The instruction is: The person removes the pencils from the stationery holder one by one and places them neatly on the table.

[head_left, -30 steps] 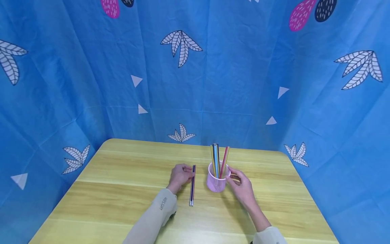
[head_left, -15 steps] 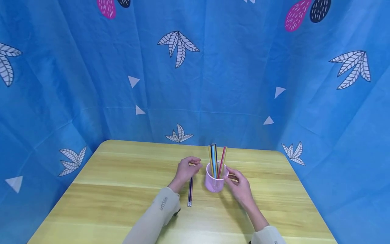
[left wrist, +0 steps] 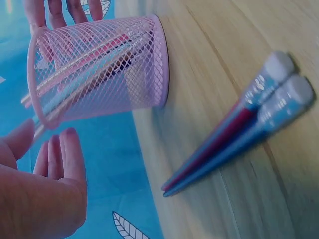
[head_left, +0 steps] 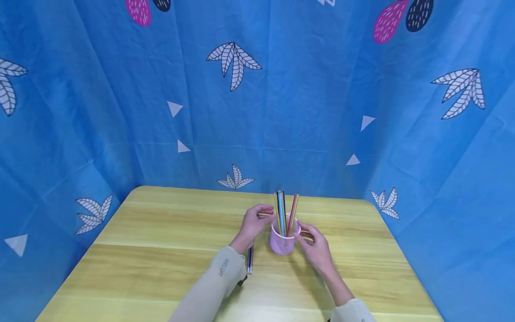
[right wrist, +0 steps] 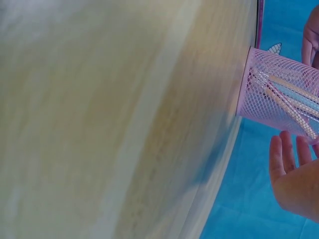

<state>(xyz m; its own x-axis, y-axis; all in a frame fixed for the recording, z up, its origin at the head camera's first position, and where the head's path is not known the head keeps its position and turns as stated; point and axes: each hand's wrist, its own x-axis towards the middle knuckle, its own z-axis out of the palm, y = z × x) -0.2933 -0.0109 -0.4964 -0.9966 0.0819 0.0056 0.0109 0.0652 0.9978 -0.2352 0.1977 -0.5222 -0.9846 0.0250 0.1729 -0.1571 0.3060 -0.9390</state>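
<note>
A pink mesh pencil holder (head_left: 281, 243) stands upright on the table, with several pencils (head_left: 280, 214) in yellow, blue, dark and red leaning inside. My right hand (head_left: 315, 248) holds its right side near the rim, thumb toward me and fingers on the far side. At the left of the rim is my left hand (head_left: 255, 223). Its thumb and fingers are apart beside the pencil ends, as the left wrist view shows, and grip nothing. Two pencils, one dark blue (left wrist: 234, 144) and one red (left wrist: 219, 137), lie side by side on the table; my left arm partly hides them in the head view.
The wooden table (head_left: 169, 259) has rounded far corners. Behind it and along both sides hangs a blue curtain (head_left: 306, 112) printed with leaves and triangles.
My left hand has left the two pencils on the table and moved right to the rim of the pencil holder. My right hand keeps its place on the holder.
</note>
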